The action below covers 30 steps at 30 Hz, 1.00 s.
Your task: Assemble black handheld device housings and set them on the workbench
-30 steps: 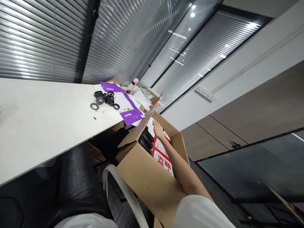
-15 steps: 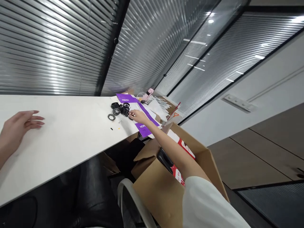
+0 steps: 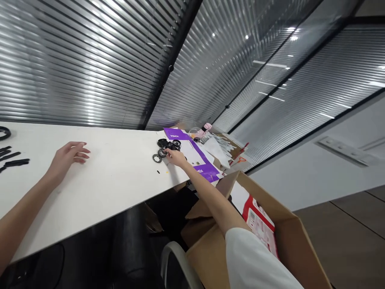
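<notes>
The fingers (image 3: 171,154) of the right hand (image 3: 177,157) are set on the black rings (image 3: 165,147), the grip too small to be made out. The left hand (image 3: 66,156) is spread flat on the counter (image 3: 120,180), well left of the rings; bare counter is left between. The box (image 3: 288,241) is cut off below.

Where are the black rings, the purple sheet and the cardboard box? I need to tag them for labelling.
black rings (image 3: 163,143): head view, on one ring of the cluster.
purple sheet (image 3: 207,171): head view, on its near purple end.
cardboard box (image 3: 290,245): head view, on its brown side wall.
</notes>
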{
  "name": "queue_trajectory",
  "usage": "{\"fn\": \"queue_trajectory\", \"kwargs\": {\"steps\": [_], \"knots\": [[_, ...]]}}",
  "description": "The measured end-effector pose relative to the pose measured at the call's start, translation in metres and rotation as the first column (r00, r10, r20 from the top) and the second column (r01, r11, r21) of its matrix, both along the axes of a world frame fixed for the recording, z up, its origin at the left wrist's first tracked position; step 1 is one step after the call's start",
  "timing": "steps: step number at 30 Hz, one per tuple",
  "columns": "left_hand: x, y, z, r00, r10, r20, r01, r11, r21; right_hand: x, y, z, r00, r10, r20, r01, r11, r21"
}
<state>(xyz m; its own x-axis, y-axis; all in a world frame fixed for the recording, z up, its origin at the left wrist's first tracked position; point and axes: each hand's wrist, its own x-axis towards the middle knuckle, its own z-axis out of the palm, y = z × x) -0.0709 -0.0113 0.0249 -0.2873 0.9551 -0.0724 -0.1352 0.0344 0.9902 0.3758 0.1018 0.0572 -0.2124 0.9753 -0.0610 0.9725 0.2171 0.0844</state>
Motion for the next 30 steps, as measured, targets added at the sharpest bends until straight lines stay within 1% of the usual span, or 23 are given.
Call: {"fn": "queue_trajectory", "kwargs": {"steps": [3,5,8,11,13,14,16,17,19,23,26,28,30], "knots": [[0.000,0.004,-0.004,0.999,-0.032,-0.012,0.032,0.999,0.018,-0.009,0.000,-0.006,1.000,-0.003,-0.024,0.003,1.000,-0.011],[-0.001,0.006,-0.007,0.999,-0.028,-0.017,0.029,0.999,0.026,-0.014,0.002,-0.006,0.999,-0.004,-0.045,0.003,1.000,-0.014],[-0.001,0.008,-0.010,1.000,-0.014,-0.014,0.015,0.999,0.039,-0.018,0.003,-0.002,0.997,0.001,-0.079,-0.003,1.000,-0.015],[0.000,0.008,-0.008,1.000,-0.012,-0.006,0.012,0.999,0.040,-0.018,0.004,0.004,0.995,0.023,-0.101,-0.022,1.000,0.004],[0.002,0.007,-0.005,1.000,-0.007,-0.005,0.008,0.999,0.032,-0.020,0.006,0.007,0.985,0.062,-0.158,-0.057,0.998,0.039],[0.004,0.006,-0.003,1.000,-0.009,-0.009,0.009,1.000,0.030,-0.024,0.008,0.007,0.972,0.097,-0.212,-0.086,0.994,0.062],[0.008,0.005,0.000,1.000,-0.027,-0.017,0.027,0.999,0.034,-0.037,0.013,0.003,0.915,0.197,-0.351,-0.169,0.980,0.109],[0.010,0.004,0.002,0.999,-0.040,-0.019,0.041,0.998,0.041,-0.048,0.015,-0.001,0.874,0.252,-0.416,-0.220,0.967,0.125],[0.014,0.002,0.004,0.997,-0.072,-0.018,0.073,0.995,0.063,-0.080,0.017,-0.010,0.784,0.350,-0.512,-0.332,0.934,0.130],[0.014,0.004,0.001,0.990,-0.138,-0.013,0.138,0.985,0.101,-0.167,0.009,-0.027,0.593,0.476,-0.649,-0.542,0.833,0.117],[0.003,0.010,-0.004,0.984,-0.177,-0.016,0.178,0.974,0.138,-0.230,-0.002,-0.035,0.467,0.492,-0.735,-0.620,0.775,0.124],[-0.008,0.014,-0.008,0.986,-0.169,-0.014,0.169,0.971,0.170,-0.264,-0.008,-0.039,0.398,0.467,-0.789,-0.633,0.763,0.132],[-0.018,0.018,-0.011,0.991,-0.130,-0.016,0.130,0.973,0.193,-0.288,-0.013,-0.043,0.343,0.427,-0.837,-0.624,0.769,0.138]]}}
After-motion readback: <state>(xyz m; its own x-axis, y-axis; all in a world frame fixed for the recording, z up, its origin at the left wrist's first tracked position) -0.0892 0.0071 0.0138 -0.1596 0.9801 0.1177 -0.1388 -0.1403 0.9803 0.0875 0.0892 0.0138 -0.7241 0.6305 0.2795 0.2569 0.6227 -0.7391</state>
